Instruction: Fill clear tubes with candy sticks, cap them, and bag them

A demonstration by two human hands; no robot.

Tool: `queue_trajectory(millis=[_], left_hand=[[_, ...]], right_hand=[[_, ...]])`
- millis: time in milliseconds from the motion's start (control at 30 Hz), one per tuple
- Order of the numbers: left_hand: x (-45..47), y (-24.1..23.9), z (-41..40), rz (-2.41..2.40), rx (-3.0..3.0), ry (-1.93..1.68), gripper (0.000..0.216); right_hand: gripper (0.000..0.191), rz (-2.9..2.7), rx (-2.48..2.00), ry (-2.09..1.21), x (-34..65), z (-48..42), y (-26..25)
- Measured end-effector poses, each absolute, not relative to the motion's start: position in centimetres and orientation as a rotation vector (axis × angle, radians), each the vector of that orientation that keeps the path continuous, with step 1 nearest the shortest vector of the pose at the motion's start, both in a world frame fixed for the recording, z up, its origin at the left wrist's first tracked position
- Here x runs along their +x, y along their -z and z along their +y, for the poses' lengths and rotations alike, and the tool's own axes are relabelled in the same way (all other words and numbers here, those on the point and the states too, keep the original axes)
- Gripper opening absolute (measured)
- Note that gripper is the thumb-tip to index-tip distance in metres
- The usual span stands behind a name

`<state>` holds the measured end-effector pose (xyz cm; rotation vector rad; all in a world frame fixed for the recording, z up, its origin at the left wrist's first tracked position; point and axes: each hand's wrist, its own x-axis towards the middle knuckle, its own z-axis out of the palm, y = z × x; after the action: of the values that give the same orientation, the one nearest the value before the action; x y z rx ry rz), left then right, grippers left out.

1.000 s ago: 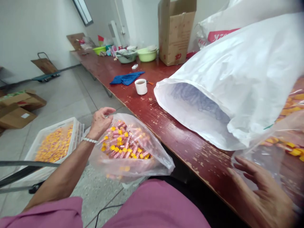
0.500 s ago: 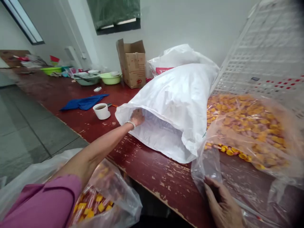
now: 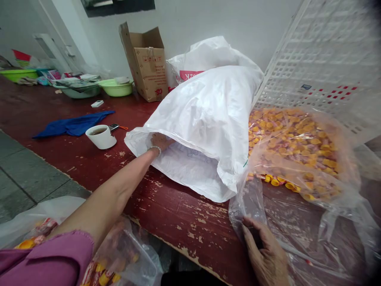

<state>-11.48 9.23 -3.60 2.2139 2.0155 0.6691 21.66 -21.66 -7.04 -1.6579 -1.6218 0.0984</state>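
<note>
Since the frame half a second ago, the left hand (image 3: 159,140) has slipped deeper into the white woven sack (image 3: 205,107), its fingers now hidden under the upper lip; the right hand (image 3: 266,252) stays by the clear plastic bag (image 3: 253,198). The sack lies on the table (image 3: 190,226), mouth towards the person, long axis running back and rightward to the wall; the left hand, the nearer, is inside the mouth's left end, while the right lies outside, nearer the person than its right corner. Whether the left grips anything I cannot tell; the right is loosely curled, thumb and forefinger at the film's edge, a pinch uncertain. The sack is crinkled, with a slack oval opening; the film is thin and glossy over yellow-ended pieces (image 3: 300,139); the tabletop's dark red paint is chipped.
</note>
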Motion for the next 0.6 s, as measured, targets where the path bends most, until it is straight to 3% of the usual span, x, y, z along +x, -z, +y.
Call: queue_trajectory(millis=[100, 200, 600], left_hand=[[-10.9, 3.7, 7.9, 2.129, 2.169, -0.585, 0.061], [-9.7, 3.4, 6.2, 2.127, 2.231, -0.522, 0.054], [-5.2, 4.2, -3.3, 1.598, 2.580, -0.493, 0.073]], right_hand=[[0.024, -1.604, -1.669, -0.150, 21.6, -21.7, 7.3], [0.025, -1.596, -1.679, -0.217, 21.7, -21.8, 7.4], [0.025, -1.580, -1.663, -0.305, 21.1, -22.0, 6.8]])
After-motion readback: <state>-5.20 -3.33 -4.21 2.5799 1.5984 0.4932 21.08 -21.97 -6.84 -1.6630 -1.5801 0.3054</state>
